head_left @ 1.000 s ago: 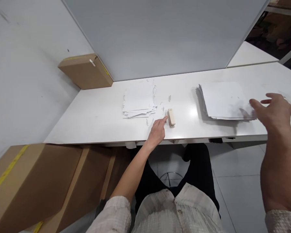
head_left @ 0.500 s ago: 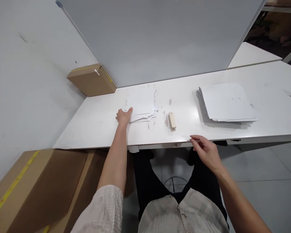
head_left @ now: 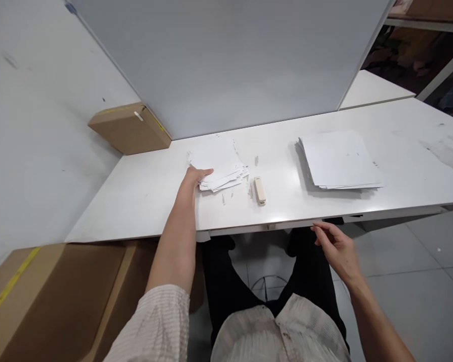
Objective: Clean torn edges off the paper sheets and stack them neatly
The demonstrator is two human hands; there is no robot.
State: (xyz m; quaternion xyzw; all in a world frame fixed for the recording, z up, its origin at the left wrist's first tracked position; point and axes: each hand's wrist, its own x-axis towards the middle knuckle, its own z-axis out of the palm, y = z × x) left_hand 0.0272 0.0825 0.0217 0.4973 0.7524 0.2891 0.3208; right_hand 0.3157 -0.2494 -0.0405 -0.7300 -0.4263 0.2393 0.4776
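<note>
My left hand (head_left: pixel 195 177) reaches over the white table (head_left: pixel 143 201) and grips the near left corner of a small, ragged stack of white papers (head_left: pixel 221 161), thumb on top. The stack lies skewed on the table. A cream stapler (head_left: pixel 259 190) lies just right of it, among small paper scraps. A larger, neat stack of white sheets (head_left: pixel 340 158) rests further right. My right hand (head_left: pixel 335 245) hangs just below the table's front edge, fingers loosely curled and apart, holding nothing.
A grey partition panel (head_left: pixel 230 60) stands along the table's back edge. A flat cardboard box (head_left: pixel 128 128) leans at the back left corner. Large cardboard boxes (head_left: pixel 60 291) sit on the floor at my left. My legs are under the table.
My left hand left the stapler, went to the small paper stack and took hold of it, turning it a little. My right hand dropped from near the large stack to below the table edge.
</note>
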